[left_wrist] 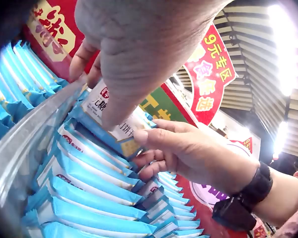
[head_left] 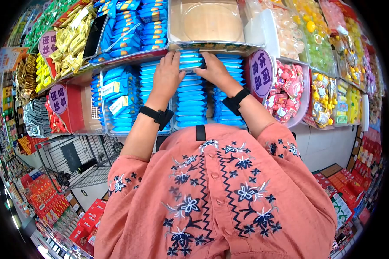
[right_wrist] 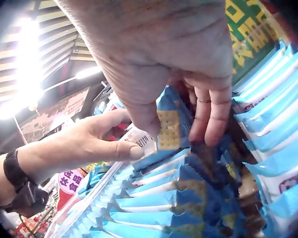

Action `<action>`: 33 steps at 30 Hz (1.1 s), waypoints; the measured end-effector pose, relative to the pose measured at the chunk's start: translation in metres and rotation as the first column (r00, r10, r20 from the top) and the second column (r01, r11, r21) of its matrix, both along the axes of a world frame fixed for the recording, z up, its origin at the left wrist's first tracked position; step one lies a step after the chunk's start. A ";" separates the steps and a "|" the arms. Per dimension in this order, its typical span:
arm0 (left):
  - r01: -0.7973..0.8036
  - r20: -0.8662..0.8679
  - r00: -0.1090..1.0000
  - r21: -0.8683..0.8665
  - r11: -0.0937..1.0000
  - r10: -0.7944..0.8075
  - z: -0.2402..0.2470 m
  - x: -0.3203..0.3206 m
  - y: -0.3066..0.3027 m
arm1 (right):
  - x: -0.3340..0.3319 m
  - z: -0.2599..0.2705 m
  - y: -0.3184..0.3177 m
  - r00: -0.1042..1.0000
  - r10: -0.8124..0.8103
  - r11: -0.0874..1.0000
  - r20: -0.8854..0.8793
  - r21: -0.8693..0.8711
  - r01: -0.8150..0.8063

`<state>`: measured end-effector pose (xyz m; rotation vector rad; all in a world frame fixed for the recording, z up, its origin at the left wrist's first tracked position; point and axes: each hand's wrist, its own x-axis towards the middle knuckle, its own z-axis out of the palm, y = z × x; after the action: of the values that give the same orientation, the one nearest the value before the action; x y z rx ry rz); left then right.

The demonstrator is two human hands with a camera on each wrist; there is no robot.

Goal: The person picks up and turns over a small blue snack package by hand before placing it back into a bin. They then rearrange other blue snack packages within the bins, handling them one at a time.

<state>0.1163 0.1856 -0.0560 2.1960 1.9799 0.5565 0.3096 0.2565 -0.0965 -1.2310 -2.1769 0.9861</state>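
Blue cracker packets [head_left: 191,93] stand in a packed middle row in a clear bin. At the row's far end, my left hand [head_left: 166,77] and right hand [head_left: 216,72] hold a blue packet [head_left: 190,56] from its two sides. The left wrist view has the left hand [left_wrist: 134,54] with its thumb on the packet's white label [left_wrist: 97,104], and the right hand [left_wrist: 193,153] at the other end. In the right wrist view, the right hand [right_wrist: 174,59] pinches the packet's corner [right_wrist: 170,130], thumb in front and fingers behind; the left thumb touches the label.
Similar blue packets [head_left: 147,82] fill rows on both sides. Behind is a clear bin with a round wooden-coloured base [head_left: 212,21]. A phone [head_left: 96,36] lies on yellow packets at the back left. Pink packets [head_left: 285,90] are to the right, and a wire cart [head_left: 80,157] stands lower left.
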 end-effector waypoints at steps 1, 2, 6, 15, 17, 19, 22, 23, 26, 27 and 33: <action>0.008 -0.003 1.000 -0.011 1.000 -0.008 0.001 -0.001 0.001 | 0.000 -0.001 0.000 1.000 -0.005 1.000 0.006 -0.010 0.005; 0.012 -0.006 1.000 -0.023 1.000 -0.012 0.001 -0.001 0.003 | -0.001 -0.002 -0.001 1.000 -0.011 1.000 0.024 -0.021 0.011; 0.019 -0.027 0.999 -0.015 1.000 -0.019 0.001 -0.003 0.003 | -0.003 -0.004 0.000 0.998 -0.021 1.000 0.053 -0.020 0.023; -0.078 -0.023 0.997 0.053 0.996 0.079 0.003 0.005 -0.020 | 0.015 0.005 -0.005 1.000 -0.001 1.000 0.001 0.001 0.001; -0.085 -0.016 0.996 0.082 0.993 0.087 0.005 0.003 -0.026 | 0.019 0.002 -0.007 1.000 -0.012 1.000 -0.008 0.012 0.012; -0.118 0.044 0.993 0.118 0.986 0.113 0.010 0.000 -0.035 | 0.021 0.003 -0.010 0.999 -0.024 0.999 -0.027 -0.042 0.023; -0.174 0.115 0.981 0.145 0.974 0.158 0.018 -0.009 -0.059 | 0.028 0.004 -0.013 1.000 -0.023 1.000 0.017 -0.009 0.024; -0.193 0.123 0.977 0.160 0.968 0.175 0.020 -0.015 -0.072 | 0.031 0.003 -0.014 0.999 -0.022 1.000 0.044 0.020 0.021; -0.275 0.151 0.956 0.153 0.949 0.252 0.021 -0.040 -0.115 | 0.039 0.007 -0.017 0.999 -0.038 0.999 -0.005 0.023 0.038; -0.304 0.161 0.946 0.142 0.942 0.281 0.018 -0.052 -0.130 | 0.041 0.013 -0.019 0.998 -0.043 0.999 -0.037 0.016 0.043; -0.550 0.085 0.835 0.087 0.831 0.543 0.004 -0.132 -0.204 | 0.040 0.035 -0.029 0.987 -0.068 0.988 -0.146 -0.145 0.047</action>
<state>-0.0156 -0.0184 -0.0521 1.6036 2.6058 0.7944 0.3493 0.2272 -0.0619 -1.2320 -1.9735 1.1865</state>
